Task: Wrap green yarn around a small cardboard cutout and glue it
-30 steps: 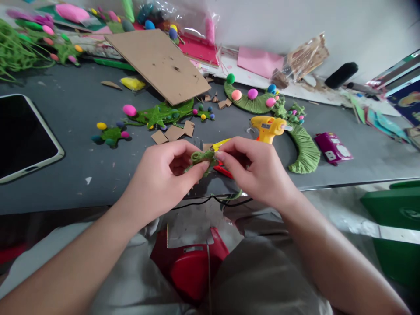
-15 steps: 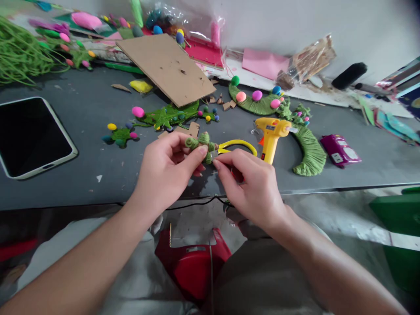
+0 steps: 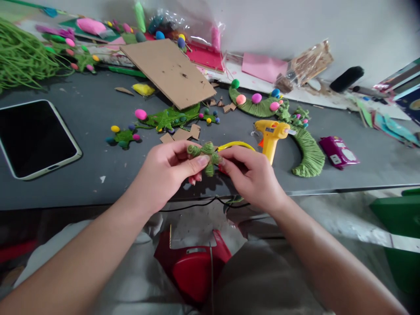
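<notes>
The left hand (image 3: 175, 170) is pinching a small green yarn-wrapped star (image 3: 208, 158) between its thumb and fingers. The right hand (image 3: 251, 177) is closing its thumb and finger on the star's right side. The star is sitting up in the air between the two hands, near the front edge of the gray surface (image 3: 108, 183).

Yellow-handled scissors (image 3: 238, 143) are lying just behind the hands, and the right hand is hiding part of them. A yellow glue gun (image 3: 271, 133) is resting to the right of them. A green yarn-wrapped crescent (image 3: 310, 153) is curving around beside the glue gun, with colored balls (image 3: 256, 98) sitting on its far part. A shiny purple packet (image 3: 338, 152) is lying to the right of the crescent.

On the left, a phone (image 3: 36, 140) is lying with its dark screen up. A little green star with colored balls on its tips (image 3: 124, 137) is resting between the phone and some small cardboard pieces (image 3: 183, 133). A big flat cardboard sheet (image 3: 170, 72) is lying behind those pieces, and a pile of green yarn (image 3: 26, 57) is filling the far left corner.
</notes>
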A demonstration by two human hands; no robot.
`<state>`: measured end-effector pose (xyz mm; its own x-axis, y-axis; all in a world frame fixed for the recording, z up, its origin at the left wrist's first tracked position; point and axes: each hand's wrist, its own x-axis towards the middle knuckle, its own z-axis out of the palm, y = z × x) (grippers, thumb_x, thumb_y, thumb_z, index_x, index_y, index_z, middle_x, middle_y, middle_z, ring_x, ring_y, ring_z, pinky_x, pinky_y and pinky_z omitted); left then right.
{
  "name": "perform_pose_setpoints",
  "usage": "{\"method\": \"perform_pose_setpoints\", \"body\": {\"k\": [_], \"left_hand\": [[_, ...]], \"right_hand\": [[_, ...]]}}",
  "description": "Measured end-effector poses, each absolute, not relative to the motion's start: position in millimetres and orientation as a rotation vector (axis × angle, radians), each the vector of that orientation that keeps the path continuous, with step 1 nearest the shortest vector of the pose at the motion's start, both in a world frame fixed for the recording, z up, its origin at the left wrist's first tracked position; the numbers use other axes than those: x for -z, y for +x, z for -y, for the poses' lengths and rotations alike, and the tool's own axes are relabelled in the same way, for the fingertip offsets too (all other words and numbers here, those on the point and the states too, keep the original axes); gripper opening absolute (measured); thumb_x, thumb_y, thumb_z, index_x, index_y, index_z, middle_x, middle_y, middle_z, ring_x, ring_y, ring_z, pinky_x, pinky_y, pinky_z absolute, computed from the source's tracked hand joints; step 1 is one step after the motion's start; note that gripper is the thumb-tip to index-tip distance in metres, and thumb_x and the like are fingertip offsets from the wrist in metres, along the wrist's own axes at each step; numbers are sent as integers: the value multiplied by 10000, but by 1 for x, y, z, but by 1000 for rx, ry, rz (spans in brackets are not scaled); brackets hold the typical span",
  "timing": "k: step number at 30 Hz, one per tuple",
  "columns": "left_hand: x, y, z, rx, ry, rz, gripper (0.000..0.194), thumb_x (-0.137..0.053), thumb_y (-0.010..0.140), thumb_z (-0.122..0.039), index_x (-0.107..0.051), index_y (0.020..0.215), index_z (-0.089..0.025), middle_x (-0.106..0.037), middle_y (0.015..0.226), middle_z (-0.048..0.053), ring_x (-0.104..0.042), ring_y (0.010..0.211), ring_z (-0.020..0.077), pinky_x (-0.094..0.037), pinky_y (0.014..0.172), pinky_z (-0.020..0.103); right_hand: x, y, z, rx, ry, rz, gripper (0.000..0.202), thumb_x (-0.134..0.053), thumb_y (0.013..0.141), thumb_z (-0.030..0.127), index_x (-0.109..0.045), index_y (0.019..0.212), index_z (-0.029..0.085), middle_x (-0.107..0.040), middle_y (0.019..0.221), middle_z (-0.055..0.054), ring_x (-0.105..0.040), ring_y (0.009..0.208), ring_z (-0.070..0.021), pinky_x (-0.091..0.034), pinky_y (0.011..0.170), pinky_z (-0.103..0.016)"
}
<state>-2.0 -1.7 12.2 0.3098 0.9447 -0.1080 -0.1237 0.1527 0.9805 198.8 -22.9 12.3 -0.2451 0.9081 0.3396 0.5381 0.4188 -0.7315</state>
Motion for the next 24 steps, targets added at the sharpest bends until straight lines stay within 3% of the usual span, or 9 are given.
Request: {"method": "perform_pose_setpoints", "body": {"k": [8, 16, 24], "left_hand": [[-18, 0, 5, -840, 1366, -1121, 113, -803, 807, -300, -733, 829, -214, -648, 634, 4, -587, 516, 139, -473, 494, 255], [-12, 4, 7, -908, 1497, -1230, 154, -771, 839, -334, -685, 833, -206, -644, 660, -8, -591, 548, 135, -463, 516, 251], [-13, 9, 8, -1027, 1168, -1139, 150, -801, 827, -298, -708, 853, -183, -689, 737, -3, -645, 603, 117, -563, 585, 230]], "right_hand": [[-25, 208, 17, -277, -1262, 2028, 118, -575, 986, 186, -688, 951, 191, -709, 852, -29, -627, 774, -154, -479, 725, -281], [-26, 193, 31, -311, -1306, 2011, 94, -571, 985, 176, -654, 942, 190, -716, 890, -36, -619, 766, -145, -478, 715, -275], [-14, 183, 42, -358, -1249, 1898, 97, -582, 972, 147, -665, 961, 196, -721, 903, -25, -636, 783, -137, -506, 718, -267]]}}
